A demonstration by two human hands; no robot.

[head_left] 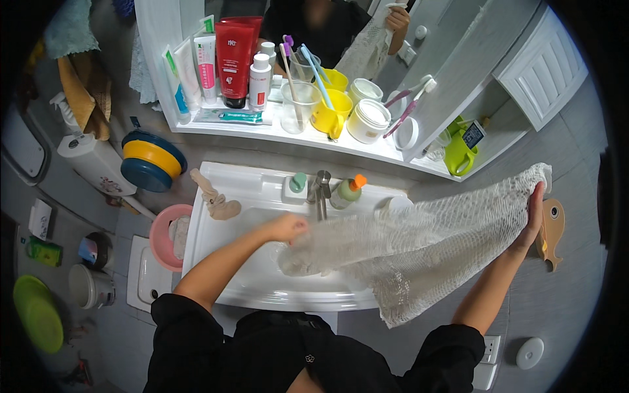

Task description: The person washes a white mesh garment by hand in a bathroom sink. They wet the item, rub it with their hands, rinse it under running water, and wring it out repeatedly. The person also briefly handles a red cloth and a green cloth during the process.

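White mesh cloth (pixel 426 242) spans from the sink basin (pixel 262 281) up to the wall on the right. Judged light, limp, probably wet; best held at edges. Left hand (pixel 288 228) fingers clamped on its bunched end, blurred. Right hand (pixel 534 219) pins the far corner; whether its fingers close is unclear.

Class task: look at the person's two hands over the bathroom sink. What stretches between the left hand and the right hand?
In the head view, a white mesh cloth spans from the left hand over the sink to the raised right hand.
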